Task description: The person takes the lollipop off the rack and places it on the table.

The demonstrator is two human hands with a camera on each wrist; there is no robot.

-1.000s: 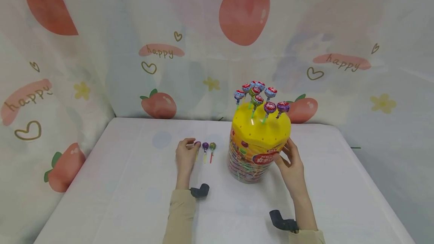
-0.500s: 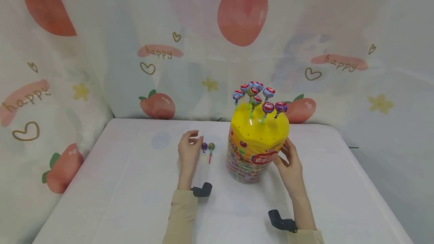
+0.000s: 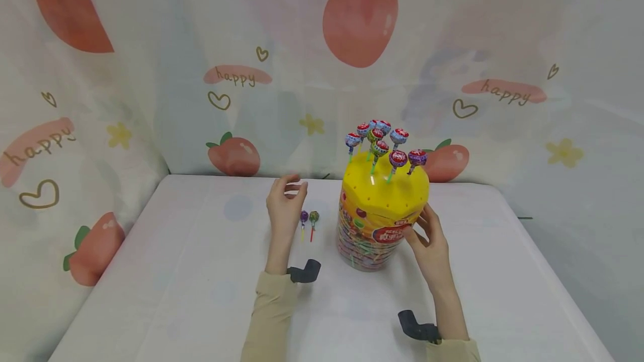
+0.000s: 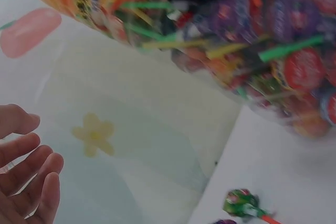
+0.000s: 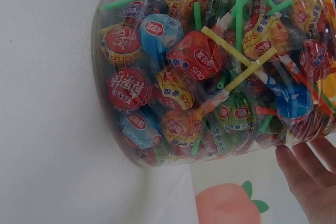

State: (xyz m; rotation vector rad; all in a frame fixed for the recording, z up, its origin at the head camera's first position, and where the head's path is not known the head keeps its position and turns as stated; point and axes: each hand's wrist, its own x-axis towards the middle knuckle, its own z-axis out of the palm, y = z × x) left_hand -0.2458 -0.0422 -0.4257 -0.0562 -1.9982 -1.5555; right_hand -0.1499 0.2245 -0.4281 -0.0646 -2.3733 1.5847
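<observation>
My left hand (image 3: pixel 285 201) is raised above the table, beside two wrapped lollipops: a purple one (image 3: pixel 304 216) with a yellow stick and a green one (image 3: pixel 314 216) with a red stick. Its fingers (image 4: pixel 31 169) are loosely bent in the left wrist view, and I see nothing between the visible fingertips. The spot under this hand is hidden. My right hand (image 3: pixel 429 242) rests against the right side of a big clear jar (image 3: pixel 369 250) full of lollipops. Several lollipops (image 3: pixel 398 158) stand upright in the jar's yellow lid (image 3: pixel 402 191).
A white cloth covers the table (image 3: pixel 201 295). Behind it hangs a pale curtain (image 3: pixel 282 15) printed with fruit, hearts and flowers. The lid shows small holes along its front. Green, yellow and red sticks press against the jar's clear wall.
My left hand has left the left end of the lollipop row and risen forward. The third lollipop, seen there earlier, is out of sight. The right hand stays on the jar.
</observation>
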